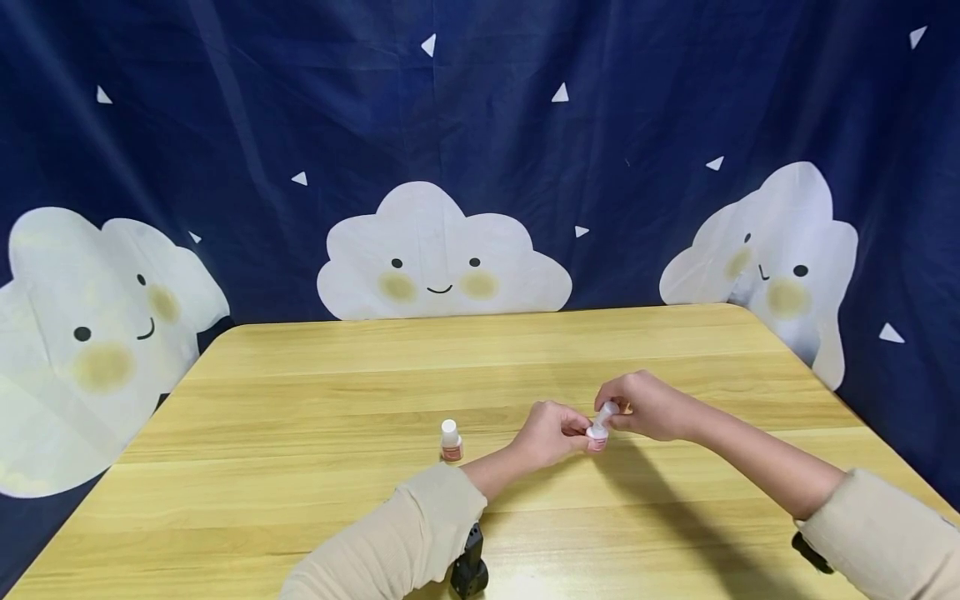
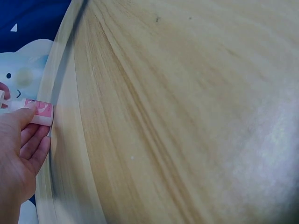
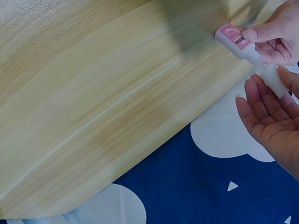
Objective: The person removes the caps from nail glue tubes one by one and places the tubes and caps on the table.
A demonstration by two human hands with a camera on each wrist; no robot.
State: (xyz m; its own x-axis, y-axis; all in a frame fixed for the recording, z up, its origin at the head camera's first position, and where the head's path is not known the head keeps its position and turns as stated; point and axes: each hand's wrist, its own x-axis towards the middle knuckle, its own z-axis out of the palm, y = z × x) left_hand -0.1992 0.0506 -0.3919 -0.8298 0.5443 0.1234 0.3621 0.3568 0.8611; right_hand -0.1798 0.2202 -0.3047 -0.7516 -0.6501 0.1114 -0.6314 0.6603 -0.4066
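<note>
One small bottle (image 1: 597, 441) is, in the head view, caught between the left hand (image 1: 551, 435) and the right hand (image 1: 654, 408), right of the middle of the table (image 1: 247, 500) and closer to its right edge than to its left. Its long axis leans, base toward the near edge and cap (image 1: 606, 411) toward the far right corner; the left hand grips the body, and the right hand, reaching in from the right edge side, pinches the cap from above. Whether the base touches the surface cannot be told. A second bottle (image 1: 452, 443) stands upright, well apart, toward the left edge from the held one. From the left wrist, the thumb (image 2: 24, 115) lies along the pink label (image 2: 43, 108) with fingers underneath, and the bottle points its base toward the surface, cap end toward the right hand, of which only a little shows. From the right wrist, the right hand is turned palm up to the camera, holding the cap between thumb and fingertips in line with the neck (image 3: 252, 55); whether cap and neck are fully parted is unclear.
</note>
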